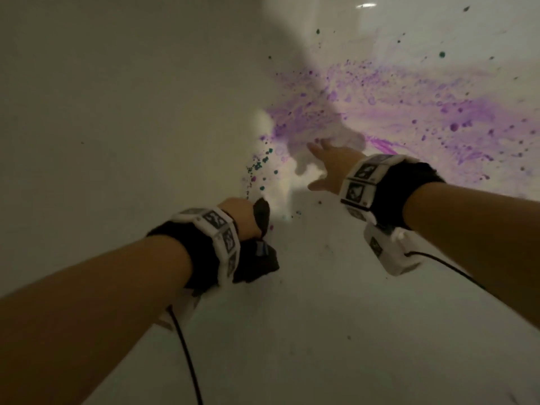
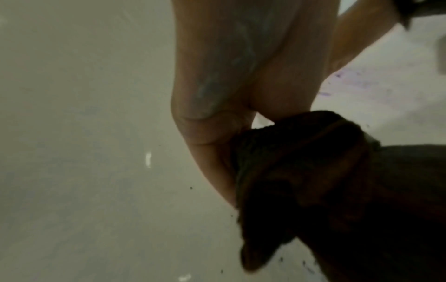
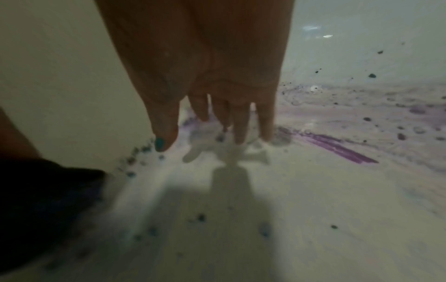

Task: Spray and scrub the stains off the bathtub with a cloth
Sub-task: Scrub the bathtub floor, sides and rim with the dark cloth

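One white bathtub point(image 1: 122, 106) is filling every view. Purple stains point(image 1: 409, 112) are spreading across its surface ahead and to the right of the right hand point(image 1: 330, 168), with dark green specks point(image 1: 260, 165) lying between the hands. The right hand is reaching forward, fingers point(image 3: 241, 122) straight and spread, holding nothing. The left hand point(image 1: 242, 214) is gripping a dark cloth point(image 2: 313, 181), bunched and hanging just below its curled fingers.
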The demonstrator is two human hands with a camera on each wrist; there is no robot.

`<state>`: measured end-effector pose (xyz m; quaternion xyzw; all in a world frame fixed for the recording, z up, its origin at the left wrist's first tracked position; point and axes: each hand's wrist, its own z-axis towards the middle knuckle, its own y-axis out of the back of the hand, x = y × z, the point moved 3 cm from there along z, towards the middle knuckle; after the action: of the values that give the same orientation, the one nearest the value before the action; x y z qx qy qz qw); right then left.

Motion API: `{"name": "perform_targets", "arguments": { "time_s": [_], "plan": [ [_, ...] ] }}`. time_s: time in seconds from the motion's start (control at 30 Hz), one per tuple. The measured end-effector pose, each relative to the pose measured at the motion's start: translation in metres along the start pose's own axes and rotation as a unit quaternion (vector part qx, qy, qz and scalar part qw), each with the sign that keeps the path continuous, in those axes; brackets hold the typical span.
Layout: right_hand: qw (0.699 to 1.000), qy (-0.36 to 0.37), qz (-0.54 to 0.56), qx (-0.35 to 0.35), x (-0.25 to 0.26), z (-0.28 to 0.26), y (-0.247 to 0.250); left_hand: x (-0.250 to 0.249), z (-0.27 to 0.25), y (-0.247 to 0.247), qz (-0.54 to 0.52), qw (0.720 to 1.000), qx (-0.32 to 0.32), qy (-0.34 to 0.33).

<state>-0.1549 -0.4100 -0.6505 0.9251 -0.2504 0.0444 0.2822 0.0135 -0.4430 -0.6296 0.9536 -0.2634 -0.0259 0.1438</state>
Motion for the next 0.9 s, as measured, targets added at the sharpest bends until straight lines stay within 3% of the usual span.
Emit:
{"name": "perform_targets", "arguments": {
  "time_s": [0.1,0.2,0.27,0.33,0.4,0.5,0.67,0.7,0.73,0.83,0.9],
  "plan": [
    [0.991,0.024,0.13,0.035,0.019,-0.033,0.008,0.01,-0.017,0.015,-0.152,0.986,-0.068,-0.02],
    [0.941,-0.009,0.313,0.125,0.043,-0.061,-0.006,0.017,-0.04,0.018,-0.34,0.934,-0.111,-0.001],
    [0.914,0.001,0.385,0.128,0.055,-0.069,-0.011,0.013,-0.054,0.019,-0.46,0.884,-0.081,-0.018],
    [0.897,0.015,0.425,0.119,0.059,-0.069,-0.012,0.012,-0.062,0.022,-0.507,0.859,-0.046,-0.052],
    [0.887,0.02,0.443,0.128,0.056,-0.068,-0.012,0.015,-0.07,0.023,-0.517,0.848,0.035,-0.109],
    [0.889,0.034,0.438,0.126,0.051,-0.069,-0.013,0.023,-0.082,0.02,-0.454,0.859,0.162,-0.175],
    [0.843,-0.018,0.496,0.208,0.057,-0.079,-0.02,0.027,-0.082,0.012,-0.458,0.84,0.222,-0.189],
    [0.843,-0.02,0.491,0.216,0.06,-0.082,-0.019,0.026,-0.081,0.01,-0.452,0.84,0.234,-0.188],
    [0.866,-0.004,0.457,0.206,0.062,-0.083,-0.017,0.024,-0.08,0.008,-0.455,0.835,0.246,-0.188],
    [0.958,0.074,0.266,0.079,0.065,-0.08,-0.011,0.024,-0.078,0.006,-0.508,0.803,0.259,-0.171],
    [0.982,0.113,0.151,0.006,0.064,-0.081,-0.004,0.031,-0.074,0.008,-0.494,0.822,0.243,-0.144]
  ]
}}
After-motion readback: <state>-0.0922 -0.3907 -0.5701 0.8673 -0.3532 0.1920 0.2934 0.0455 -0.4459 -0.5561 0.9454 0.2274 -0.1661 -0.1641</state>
